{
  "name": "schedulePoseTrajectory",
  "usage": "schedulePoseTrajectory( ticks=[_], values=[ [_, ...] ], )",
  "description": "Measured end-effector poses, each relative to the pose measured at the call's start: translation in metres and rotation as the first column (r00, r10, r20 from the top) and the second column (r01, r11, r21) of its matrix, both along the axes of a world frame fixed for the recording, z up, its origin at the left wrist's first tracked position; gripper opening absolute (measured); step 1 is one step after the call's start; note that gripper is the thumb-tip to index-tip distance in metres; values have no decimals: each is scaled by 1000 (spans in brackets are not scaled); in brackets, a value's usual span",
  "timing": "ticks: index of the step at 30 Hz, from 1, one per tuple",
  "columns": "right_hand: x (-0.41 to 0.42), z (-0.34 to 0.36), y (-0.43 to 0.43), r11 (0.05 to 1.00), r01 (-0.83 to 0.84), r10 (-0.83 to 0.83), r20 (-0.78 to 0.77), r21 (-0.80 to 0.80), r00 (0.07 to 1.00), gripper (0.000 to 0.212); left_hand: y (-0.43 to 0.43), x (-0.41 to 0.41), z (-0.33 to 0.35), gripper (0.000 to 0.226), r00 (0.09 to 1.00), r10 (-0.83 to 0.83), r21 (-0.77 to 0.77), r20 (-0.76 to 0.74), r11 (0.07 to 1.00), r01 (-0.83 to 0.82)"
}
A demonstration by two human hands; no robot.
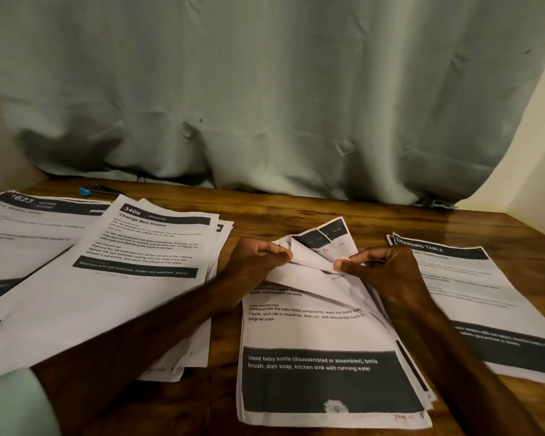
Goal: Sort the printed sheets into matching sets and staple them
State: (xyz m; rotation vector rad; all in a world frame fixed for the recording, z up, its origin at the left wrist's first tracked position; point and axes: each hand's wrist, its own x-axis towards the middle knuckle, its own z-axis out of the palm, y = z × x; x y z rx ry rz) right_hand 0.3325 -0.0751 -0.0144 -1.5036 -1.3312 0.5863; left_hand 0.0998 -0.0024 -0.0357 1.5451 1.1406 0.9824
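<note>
A stack of printed sheets about the baby bottle lies in the middle of the wooden table, just in front of the person, its dark lower band nearest the camera. Both hands are at the far end of this stack, where the top sheets are curled up and folded back on themselves.

The left hand has its fingers curled and pinches the folded paper edge between thumb and fingers on the stack's left side. The right hand is curled in the same way and pinches the paper on the right side, thumb pointing toward the left hand. The two hands are near each other, with the raised fold of paper between them. Behind the fold, the dark headers of the lower sheets show, with small red handwritten marks that are too small to read for sure.

To the left, under the left forearm, lies a stack headed "3406 Change Bed Sheets". Further left is another stack headed "1623". To the right of the right hand lies a stack headed "DRESSING TABLE", apart from the middle stack.

A small blue object rests at the back left of the table; what it is cannot be told. A grey-green curtain hangs behind the table.
</note>
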Motion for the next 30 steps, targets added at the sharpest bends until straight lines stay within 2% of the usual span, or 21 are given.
schedulePoseTrajectory(
  ticks=[3, 5, 9, 11, 15, 18, 22, 25, 28, 30],
  values=[
    [-3, 4, -5, 999, -24, 25, -38, 27, 999, 22, 1, -1, -1, 16, 1000, 5, 10, -8, 1000, -5],
    [-2, 2, -6, 1000, -27, 28, -145, 12, 989, 27, 1, -1, -2, 15, 1000, 4, 5, -26, 1000, -4],
    [1, -1, -6, 999, 8, -18, -280, -37, 960, 60, 1, -3, -1, 23, 998, -11, -4, -58, 1000, 11],
    [-2, 2, -7, 999, 20, -34, -288, -50, 957, 54, -2, -3, 2, 25, 998, -7, 0, -67, 1000, 7],
    [-3, 4, -8, 999, -24, 13, -238, -45, 971, 35, -4, -5, 3, 34, 999, -1, 7, -46, 1000, 2],
    [-6, 6, -9, 993, -92, 87, -63, -71, 994, 23, -3, -5, 5, 35, 999, 14, 25, -44, 1000, -13],
    [-14, 11, -13, 983, -183, 184, 81, -13, 980, 12, -3, -5, 7, 31, 1000, 10, -26, -16, 1000, -10],
    [-13, 11, -13, 972, -236, 235, 101, 6, 967, 8, -2, -3, 10, 34, 1000, 6, -70, 3, 998, -6],
    [-10, 10, -11, 971, -240, 239, 106, -4, 965, 6, -3, -1, 14, 45, 994, 21, -197, 107, 980, 0],
    [-9, 10, -9, 968, -249, 249, 117, -15, 961, 6, -5, -2, 16, 45, 994, -5, -156, 108, 987, 22]
  ],
)
